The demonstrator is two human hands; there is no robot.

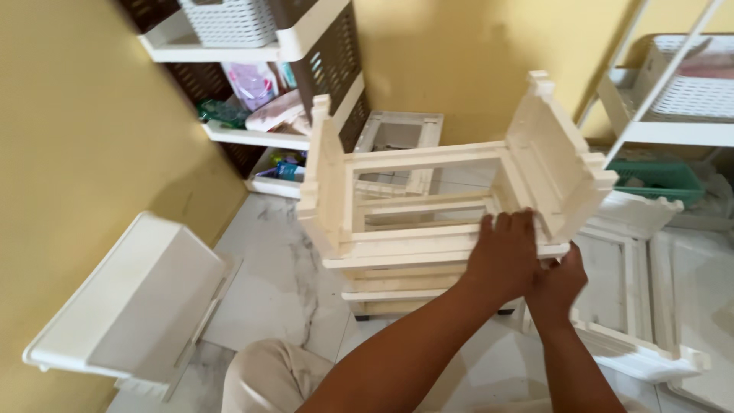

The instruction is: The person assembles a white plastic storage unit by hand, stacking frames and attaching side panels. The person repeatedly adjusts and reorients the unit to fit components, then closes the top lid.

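Note:
A cream plastic drawer-cabinet frame (pixel 397 164) stands on the marble floor in front of me, with two upright side panels and open rails between them. My left hand (pixel 501 256) lies flat over the front right corner of its top rail, fingers pressed down on it. My right hand (pixel 556 283) sits just beneath and to the right, gripping the same corner under the right side panel (pixel 554 164). Both forearms reach in from the bottom of the view.
A white plastic drawer (pixel 130 306) leans against the yellow wall at left. A brown-and-white shelf unit (pixel 306 46) with a basket and toiletries stands behind. More white frame panels (pixel 634 306) lie on the floor at right, below a white rack (pixel 673 130) holding baskets.

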